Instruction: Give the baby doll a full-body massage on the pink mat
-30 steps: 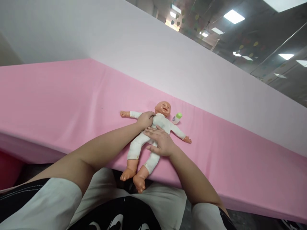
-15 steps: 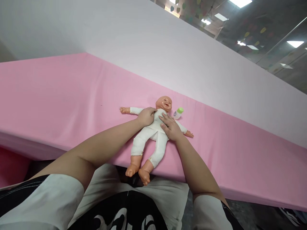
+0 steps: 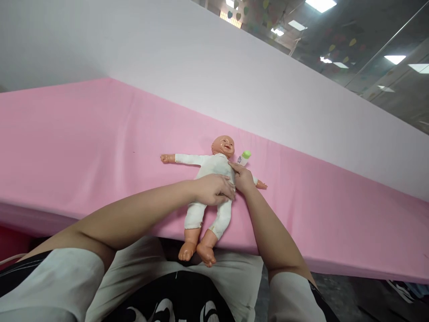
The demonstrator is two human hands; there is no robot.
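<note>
Beneath left hand (image 3: 214,188), belly of doll (image 3: 215,166); against right hand (image 3: 244,179), its flank; near that hand, bottle (image 3: 243,158). Cannot confirm either grip.

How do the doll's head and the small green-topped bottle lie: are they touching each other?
Apart. The head view shows a narrow strip of the pink surface between the doll's head and the bottle.

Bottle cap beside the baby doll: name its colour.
Light green; the bottle cap shows in the head view.
</note>
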